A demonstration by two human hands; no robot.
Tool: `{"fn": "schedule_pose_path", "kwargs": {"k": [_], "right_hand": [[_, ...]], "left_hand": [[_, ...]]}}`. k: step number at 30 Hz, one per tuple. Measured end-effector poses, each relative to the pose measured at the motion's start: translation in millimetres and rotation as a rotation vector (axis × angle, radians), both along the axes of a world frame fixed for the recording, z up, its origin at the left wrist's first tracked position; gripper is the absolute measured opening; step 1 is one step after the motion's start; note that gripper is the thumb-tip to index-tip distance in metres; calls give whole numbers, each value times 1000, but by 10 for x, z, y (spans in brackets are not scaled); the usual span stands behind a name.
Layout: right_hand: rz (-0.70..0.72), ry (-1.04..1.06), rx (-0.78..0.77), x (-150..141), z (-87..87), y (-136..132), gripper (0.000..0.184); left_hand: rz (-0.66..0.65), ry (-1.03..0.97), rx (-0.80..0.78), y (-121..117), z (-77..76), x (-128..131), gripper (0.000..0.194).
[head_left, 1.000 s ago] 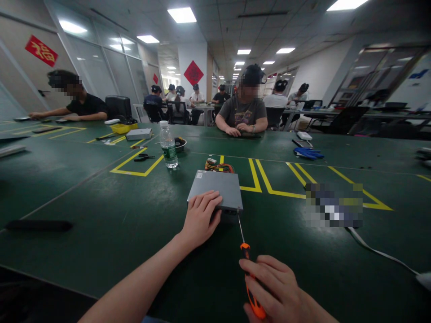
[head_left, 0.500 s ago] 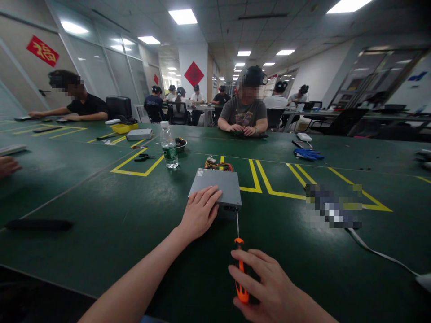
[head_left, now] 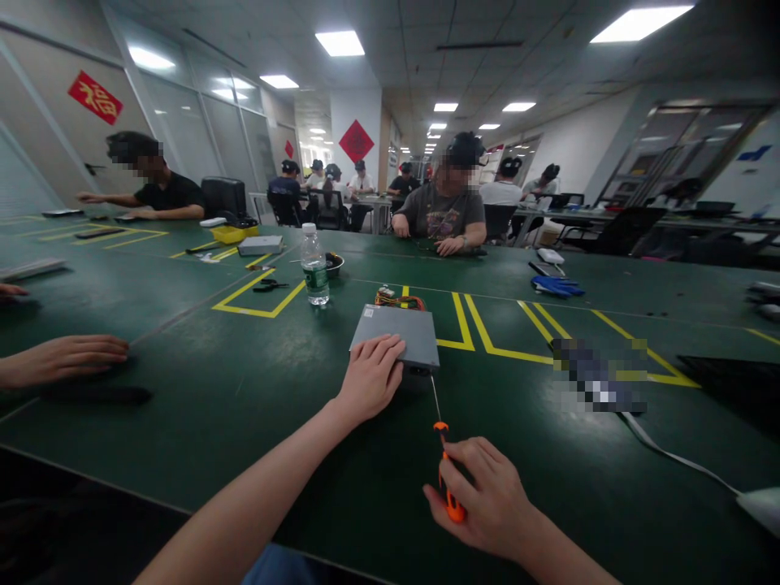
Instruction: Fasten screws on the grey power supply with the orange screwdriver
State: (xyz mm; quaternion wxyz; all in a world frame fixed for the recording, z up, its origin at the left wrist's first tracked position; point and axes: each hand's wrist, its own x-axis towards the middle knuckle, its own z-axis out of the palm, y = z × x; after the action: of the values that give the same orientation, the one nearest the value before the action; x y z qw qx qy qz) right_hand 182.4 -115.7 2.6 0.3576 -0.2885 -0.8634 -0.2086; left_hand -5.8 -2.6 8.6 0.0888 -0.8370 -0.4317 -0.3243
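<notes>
A grey computer power supply [head_left: 418, 331] lies on the green table, its bundle of coloured cables [head_left: 399, 301] at the far side. My left hand [head_left: 370, 378] holds it, fingers across the top and thumb down at the near side. In my right hand [head_left: 478, 491] is a screwdriver [head_left: 444, 455] with an orange and black handle, gripped between thumb and fingers. Its thin shaft points away from me, and the tip meets the lower right of the near face. Whether a screw sits there is too small to tell.
A water bottle [head_left: 315, 268] stands left of the power supply, near a bowl [head_left: 335, 263] and black pliers [head_left: 269, 285]. Another person's hand [head_left: 73, 357] rests at the left. Blue gloves [head_left: 556, 286] and a blurred-out object [head_left: 600, 378] with a cable are on the right. Co-workers sit opposite.
My right hand has shifted its grip on the screwdriver and moved slightly up, with the handle's tilt changing. Another person's hand has come in at the left. The view has shifted slightly.
</notes>
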Motion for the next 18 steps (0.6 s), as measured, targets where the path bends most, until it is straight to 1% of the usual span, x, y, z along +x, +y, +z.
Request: {"fn": "schedule_pose_path", "kwargs": {"k": [2,5,6,9,10,13,15,18], "right_hand": [[-14,-62,-15,12,5,-13,11],[6,-130,-22,29,-12,-26,10],[12,-135,-28,32,-19,-30,14],[28,-119,-88,37,-9,-44,34],[34,-114,-115,36,7,-50,37],[65,-126,-171,26,65,-58,33],[98,-124,-172,13,80,-49,29],[136,-73,-184,-3,29,-16,27]], "left_hand": [[10,-2,2,-10,15,12,31],[11,-2,11,-13,9,23,31],[10,-3,13,-11,1,24,31],[11,-13,9,-6,-27,20,33],[8,-16,3,-6,-33,18,33],[-11,-24,-15,-7,-41,8,34],[-20,-30,-21,-6,-38,3,34],[-28,-34,-21,1,-35,-2,34]]}}
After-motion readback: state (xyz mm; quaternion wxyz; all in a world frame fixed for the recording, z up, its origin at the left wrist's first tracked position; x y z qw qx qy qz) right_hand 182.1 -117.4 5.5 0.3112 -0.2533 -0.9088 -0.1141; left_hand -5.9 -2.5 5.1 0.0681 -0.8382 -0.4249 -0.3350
